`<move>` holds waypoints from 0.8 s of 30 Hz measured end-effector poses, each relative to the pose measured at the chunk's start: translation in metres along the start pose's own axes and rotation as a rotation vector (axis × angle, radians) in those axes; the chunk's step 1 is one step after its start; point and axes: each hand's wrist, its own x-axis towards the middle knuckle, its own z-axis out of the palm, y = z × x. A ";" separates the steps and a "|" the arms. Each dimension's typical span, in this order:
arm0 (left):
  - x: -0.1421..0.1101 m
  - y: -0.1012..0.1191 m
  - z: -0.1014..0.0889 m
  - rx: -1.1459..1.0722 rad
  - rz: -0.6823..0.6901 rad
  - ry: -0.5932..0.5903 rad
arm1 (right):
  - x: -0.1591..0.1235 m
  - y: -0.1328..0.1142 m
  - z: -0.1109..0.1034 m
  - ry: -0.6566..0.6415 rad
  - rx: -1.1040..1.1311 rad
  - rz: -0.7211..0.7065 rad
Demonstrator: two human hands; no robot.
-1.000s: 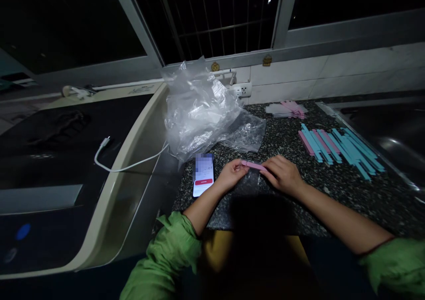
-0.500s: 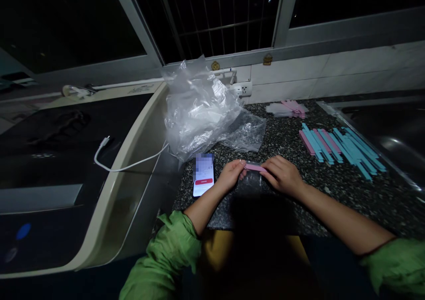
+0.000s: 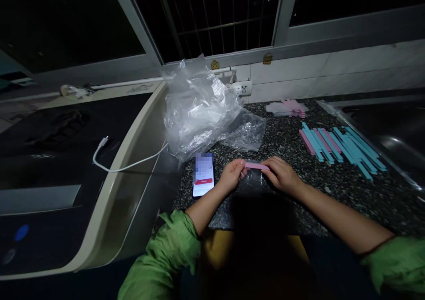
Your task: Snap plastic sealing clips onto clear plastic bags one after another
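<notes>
Between my two hands a flat pink strip (image 3: 256, 165) lies almost level above the speckled counter. My left hand (image 3: 233, 174) pinches its left end with thumb and fingers. At the other end, my right hand (image 3: 281, 174) is closed on the strip, its fingers bent over the top. A small clear plastic bag (image 3: 251, 181) hangs or lies just below the strip; whether the strip is inside it I cannot tell. Left of my left hand lies a phone (image 3: 203, 181) with its screen lit.
Blue and pink strips (image 3: 343, 149) lie in a row on the right, near the sink (image 3: 395, 136). Behind them are pink pieces on pale sheets (image 3: 282, 109). A heap of clear plastic bags (image 3: 202, 109) stands by the wall socket (image 3: 245, 88). A washing machine (image 3: 133, 158) with a white cable (image 3: 133, 163) is at left.
The pink strip has tilted slightly closer to level, and more of its right end shows. Both hands stay in nearly the same place, still holding it.
</notes>
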 end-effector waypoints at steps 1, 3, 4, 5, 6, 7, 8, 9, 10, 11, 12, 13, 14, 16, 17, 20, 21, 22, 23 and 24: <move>0.000 0.000 0.000 -0.004 0.005 -0.001 | 0.000 0.000 0.000 0.007 0.007 -0.002; 0.000 -0.001 0.000 -0.015 0.015 -0.005 | 0.001 -0.001 0.000 0.021 0.017 -0.008; 0.000 -0.001 0.001 -0.023 0.019 -0.005 | 0.001 -0.001 0.000 0.028 0.020 -0.011; 0.000 -0.001 0.001 -0.031 0.023 -0.006 | 0.001 -0.001 0.000 0.032 0.022 -0.013; 0.000 -0.001 0.001 -0.039 0.026 -0.008 | 0.001 -0.001 0.000 0.037 0.023 -0.015; 0.000 -0.001 0.001 -0.047 0.029 -0.011 | 0.001 -0.001 0.000 0.042 0.022 -0.017; 0.000 -0.001 0.001 -0.055 0.031 -0.013 | 0.001 -0.001 0.000 0.046 0.020 -0.020; -0.001 -0.002 0.001 -0.062 0.034 -0.015 | 0.001 -0.001 -0.001 0.050 0.018 -0.023; -0.001 -0.002 0.002 -0.068 0.037 -0.017 | 0.001 -0.001 -0.001 0.054 0.016 -0.026; -0.001 -0.002 0.002 -0.075 0.039 -0.019 | 0.001 -0.001 -0.001 0.058 0.014 -0.030; -0.001 -0.002 0.002 -0.083 0.040 -0.021 | 0.001 -0.002 -0.001 0.062 0.010 -0.032; -0.001 -0.002 0.002 -0.090 0.042 -0.023 | 0.001 -0.002 -0.001 0.066 0.005 -0.035; -0.001 -0.002 0.002 -0.097 0.041 -0.023 | 0.001 -0.002 -0.002 0.071 -0.001 -0.039; -0.001 -0.002 0.003 -0.110 0.033 -0.020 | 0.001 -0.002 -0.002 0.082 -0.011 -0.047; -0.002 -0.003 0.003 -0.116 0.027 -0.018 | 0.001 -0.003 -0.002 0.085 -0.014 -0.049; -0.001 -0.004 0.003 -0.133 0.011 -0.013 | 0.001 -0.002 -0.001 0.089 -0.011 -0.044; -0.001 -0.005 0.003 -0.136 0.010 -0.009 | 0.001 -0.002 -0.001 0.088 -0.008 -0.042; -0.001 -0.005 0.003 -0.137 0.009 -0.005 | 0.001 -0.002 -0.001 0.088 -0.006 -0.041; -0.001 -0.005 0.003 -0.136 0.010 -0.001 | 0.001 -0.002 -0.002 0.088 -0.003 -0.042; -0.001 -0.005 0.003 -0.134 0.010 0.003 | 0.001 -0.002 -0.002 0.090 -0.001 -0.043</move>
